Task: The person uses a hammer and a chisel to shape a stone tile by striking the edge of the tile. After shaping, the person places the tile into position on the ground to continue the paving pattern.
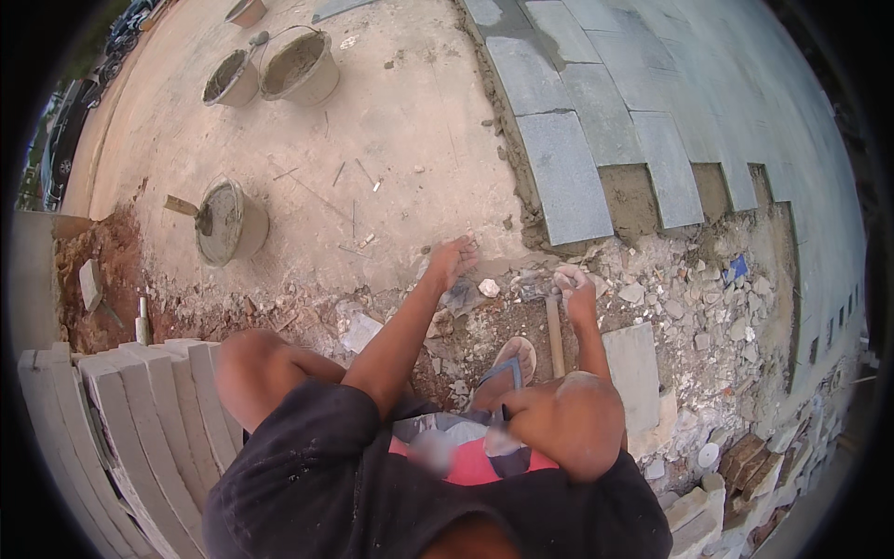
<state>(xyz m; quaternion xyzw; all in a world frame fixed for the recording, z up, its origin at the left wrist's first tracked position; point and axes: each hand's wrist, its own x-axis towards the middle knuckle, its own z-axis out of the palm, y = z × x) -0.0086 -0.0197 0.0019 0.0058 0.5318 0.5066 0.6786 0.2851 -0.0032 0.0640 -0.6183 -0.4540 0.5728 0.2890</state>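
My left hand (453,260) reaches down over the rubble at the edge of the bare concrete, its fingers stretched out with nothing seen in them. Just right of it lies a small whitish stone (489,288). My right hand (576,285), dusty at the fingertips, is curled closed above the broken ground; what its fingers hold, if anything, is hidden. Below those fingertips a wooden handle (554,337) lies beside my sandalled foot, apart from the hand. Ahead of my right hand, grey paving slabs (565,177) end in a stepped edge with mortar showing in the gaps.
Mortar buckets stand ahead to the left: a near one (233,224) with a wooden-handled tool, and farther ones (300,70). A row of upright slabs (154,401) leans at my left. One loose slab (633,377) lies by my right knee, with rubble (698,317) beyond.
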